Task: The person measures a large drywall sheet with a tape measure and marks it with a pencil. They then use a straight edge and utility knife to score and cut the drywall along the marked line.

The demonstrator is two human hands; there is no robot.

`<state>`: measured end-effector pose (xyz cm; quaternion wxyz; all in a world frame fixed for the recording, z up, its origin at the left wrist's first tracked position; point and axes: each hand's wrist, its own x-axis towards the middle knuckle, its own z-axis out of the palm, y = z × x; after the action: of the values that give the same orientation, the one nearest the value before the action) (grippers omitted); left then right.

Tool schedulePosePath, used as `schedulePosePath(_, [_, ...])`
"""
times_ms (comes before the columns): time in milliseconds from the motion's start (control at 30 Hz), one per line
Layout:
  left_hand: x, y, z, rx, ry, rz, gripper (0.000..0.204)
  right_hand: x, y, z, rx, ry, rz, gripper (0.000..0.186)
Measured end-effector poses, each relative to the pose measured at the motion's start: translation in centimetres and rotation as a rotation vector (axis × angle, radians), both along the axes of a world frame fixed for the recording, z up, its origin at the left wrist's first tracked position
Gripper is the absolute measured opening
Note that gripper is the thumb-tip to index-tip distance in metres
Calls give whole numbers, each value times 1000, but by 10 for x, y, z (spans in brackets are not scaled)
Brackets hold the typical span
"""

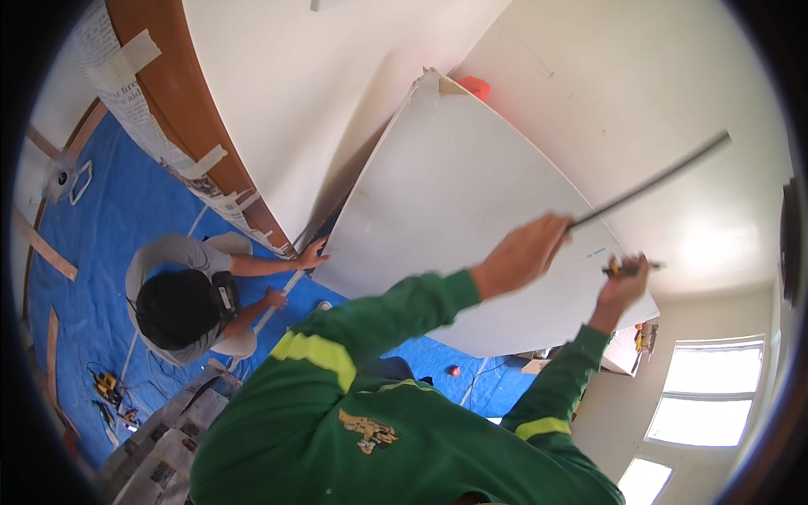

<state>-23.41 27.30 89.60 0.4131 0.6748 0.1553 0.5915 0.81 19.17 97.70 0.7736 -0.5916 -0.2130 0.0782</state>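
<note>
My left hand (523,254) is closed around one end of a long, thin dark strip (652,178), which slants up to the right. Lower and further right, my right hand (621,293) grips a short black-and-yellow hand tool (624,270) with a thin tip pointing right; its exact kind is unclear. Behind both hands, a large pale board (438,202) leans against the wall. A crouching co-worker (181,303) in a cap has one hand (313,253) at the board's lower left edge and the other hand (274,298) near a pale strip on the floor.
Blue sheeting (101,227) covers the floor. Newspaper (181,160) is taped along a brown door frame (164,80) at left. Tools (107,385) and wood strips (46,244) lie at far left. A red object (475,87) shows behind the board; a window (705,391) is at right.
</note>
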Motion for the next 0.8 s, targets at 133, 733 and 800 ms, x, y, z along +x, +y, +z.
schedulePosePath(133, [47, 52, -15, -122, 80, -50, 21, -23, -81, -11, 28, -25, 167, 45])
schedulePosePath(733, [-151, 203, -69, -374, 98, 181, 50, -214, -45, -85, -313, 46, 725, 45])
schedulePosePath(800, [-171, 251, -68, -566, 33, -37, 56, -235, -29, -90, -289, 167, 751, 45])
